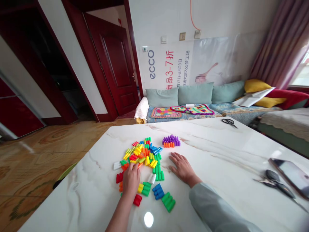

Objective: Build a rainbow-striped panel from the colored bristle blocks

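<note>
A pile of colourful plastic bristle blocks point(145, 154) lies on the white marble table point(217, 151). My left hand point(131, 178) rests on the near part of the pile, fingers curled down over the blocks; what it grips is hidden. My right hand point(182, 167) lies flat on the table just right of the pile, fingers spread, holding nothing. A joined purple and orange block piece point(171, 141) sits apart, beyond my right hand. Loose blue point(158, 191), green point(168, 201) and red point(137, 200) blocks lie near my left wrist.
Black scissors point(229, 122) lie at the table's far edge. A phone point(292, 175) and a dark tool point(277, 183) sit at the right edge. Behind the table stands a sofa point(193, 96) with cushions; a dark red door point(116, 61) is at the left.
</note>
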`<move>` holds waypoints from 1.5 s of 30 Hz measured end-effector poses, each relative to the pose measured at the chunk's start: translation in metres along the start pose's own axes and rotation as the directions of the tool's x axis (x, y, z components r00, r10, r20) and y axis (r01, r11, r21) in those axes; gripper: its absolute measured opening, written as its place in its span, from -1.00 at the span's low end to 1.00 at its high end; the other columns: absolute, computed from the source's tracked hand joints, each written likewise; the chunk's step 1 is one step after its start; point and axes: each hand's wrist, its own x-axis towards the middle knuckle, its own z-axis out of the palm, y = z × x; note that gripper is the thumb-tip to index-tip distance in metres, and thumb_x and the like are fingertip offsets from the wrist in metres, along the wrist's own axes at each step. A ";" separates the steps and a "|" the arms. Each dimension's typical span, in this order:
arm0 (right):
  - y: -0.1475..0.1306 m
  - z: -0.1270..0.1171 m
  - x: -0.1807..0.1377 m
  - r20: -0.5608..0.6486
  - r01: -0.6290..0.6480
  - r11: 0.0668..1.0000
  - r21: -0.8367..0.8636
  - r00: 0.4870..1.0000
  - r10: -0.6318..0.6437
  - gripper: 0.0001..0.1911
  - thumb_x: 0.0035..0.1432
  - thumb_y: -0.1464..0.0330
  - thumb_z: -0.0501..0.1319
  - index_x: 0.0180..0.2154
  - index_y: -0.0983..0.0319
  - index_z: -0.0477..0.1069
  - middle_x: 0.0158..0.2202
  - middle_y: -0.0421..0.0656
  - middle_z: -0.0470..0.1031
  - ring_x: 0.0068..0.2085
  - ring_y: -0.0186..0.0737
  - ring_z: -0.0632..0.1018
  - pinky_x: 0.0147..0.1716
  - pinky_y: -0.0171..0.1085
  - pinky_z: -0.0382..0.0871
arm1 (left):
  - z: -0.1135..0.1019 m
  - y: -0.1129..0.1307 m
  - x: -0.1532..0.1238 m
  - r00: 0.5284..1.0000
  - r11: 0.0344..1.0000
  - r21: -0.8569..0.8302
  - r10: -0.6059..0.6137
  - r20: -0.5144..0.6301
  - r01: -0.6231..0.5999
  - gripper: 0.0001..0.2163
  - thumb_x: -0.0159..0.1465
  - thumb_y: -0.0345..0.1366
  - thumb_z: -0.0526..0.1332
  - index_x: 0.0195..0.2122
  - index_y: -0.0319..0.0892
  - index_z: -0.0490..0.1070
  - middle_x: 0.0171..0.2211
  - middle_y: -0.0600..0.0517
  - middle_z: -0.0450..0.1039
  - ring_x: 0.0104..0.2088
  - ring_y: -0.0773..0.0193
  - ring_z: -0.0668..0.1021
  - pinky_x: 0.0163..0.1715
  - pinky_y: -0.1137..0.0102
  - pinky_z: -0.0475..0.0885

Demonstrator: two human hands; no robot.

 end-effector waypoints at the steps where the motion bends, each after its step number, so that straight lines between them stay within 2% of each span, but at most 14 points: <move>1: -0.001 -0.001 0.000 0.002 -0.003 1.000 0.000 1.000 0.003 -0.41 0.26 0.05 0.00 0.20 0.21 0.27 0.29 -0.04 0.18 0.28 -0.02 0.19 0.22 -0.08 0.04 | 0.004 -0.002 0.001 1.000 1.000 -0.016 0.001 -0.021 -0.002 -0.72 0.35 -0.38 -0.01 -0.02 -0.23 0.42 -0.13 -0.12 0.42 -0.18 0.12 0.52 -0.18 0.29 0.41; 4: -0.001 -0.003 0.000 0.011 -0.002 1.000 -0.012 1.000 0.002 -0.41 0.26 0.05 0.00 0.20 0.22 0.26 0.29 -0.03 0.18 0.27 -0.01 0.20 0.21 -0.06 0.04 | 0.012 -0.007 0.005 0.998 0.998 -0.055 0.007 -0.064 -0.010 -0.72 0.38 -0.37 -0.06 -0.06 -0.24 0.41 -0.16 -0.12 0.44 -0.19 0.12 0.52 -0.19 0.29 0.42; 7: 0.000 -0.001 0.001 0.005 0.024 0.999 -0.039 1.000 -0.024 -0.42 0.26 0.07 0.01 0.19 0.24 0.26 0.28 0.00 0.19 0.26 0.02 0.20 0.19 -0.04 0.06 | 0.013 -0.007 0.008 0.999 0.997 -0.077 0.005 -0.055 -0.009 -0.73 0.38 -0.36 -0.06 -0.07 -0.23 0.40 -0.16 -0.12 0.44 -0.17 0.12 0.52 -0.18 0.29 0.42; 13: 0.005 0.008 0.001 -0.051 0.066 0.992 -0.105 0.996 -0.072 -0.44 0.29 0.10 -0.02 0.17 0.29 0.29 0.25 0.07 0.23 0.24 0.06 0.24 0.17 -0.03 0.08 | 0.002 0.003 0.009 0.999 0.999 -0.050 -0.023 -0.037 0.021 -0.80 0.34 -0.35 0.05 -0.10 -0.20 0.41 -0.15 -0.09 0.44 -0.14 0.15 0.52 -0.14 0.34 0.40; 17: 0.005 0.010 -0.002 -0.055 0.076 0.989 -0.127 0.995 -0.084 -0.45 0.30 0.10 -0.07 0.17 0.26 0.28 0.26 0.04 0.22 0.24 0.03 0.23 0.16 -0.03 0.07 | -0.007 0.009 0.006 0.999 0.999 -0.031 -0.040 -0.001 0.040 -0.80 0.35 -0.33 0.04 -0.11 -0.20 0.42 -0.14 -0.09 0.43 -0.13 0.17 0.51 -0.14 0.36 0.38; 25: 0.008 0.012 0.001 -0.046 0.102 0.988 -0.114 0.993 -0.107 -0.41 0.30 0.05 -0.08 0.17 0.28 0.24 0.23 0.05 0.24 0.20 0.04 0.22 0.10 -0.05 0.10 | -0.006 0.009 0.006 0.995 0.998 -0.017 -0.057 0.083 0.059 -0.78 0.37 -0.28 0.03 -0.07 -0.22 0.38 -0.07 -0.14 0.38 -0.07 0.10 0.47 -0.06 0.31 0.34; 33: 0.006 0.009 0.002 -0.030 0.085 0.991 -0.106 0.996 -0.089 -0.43 0.29 0.06 -0.06 0.16 0.29 0.25 0.23 0.04 0.24 0.19 0.04 0.21 0.08 -0.06 0.10 | -0.010 0.013 0.007 0.996 0.998 -0.027 -0.055 0.072 0.057 -0.79 0.36 -0.32 0.04 -0.07 -0.24 0.37 -0.06 -0.16 0.37 -0.05 0.09 0.46 -0.07 0.30 0.34; 45: 0.006 0.008 0.001 -0.018 0.079 0.993 -0.089 0.997 -0.081 -0.41 0.28 0.06 -0.04 0.17 0.29 0.24 0.24 0.04 0.23 0.19 0.06 0.20 0.09 -0.04 0.08 | -0.003 0.010 0.009 0.997 0.999 -0.021 -0.046 0.063 0.047 -0.76 0.37 -0.28 0.01 -0.05 -0.24 0.38 -0.07 -0.16 0.36 -0.06 0.06 0.46 -0.07 0.28 0.34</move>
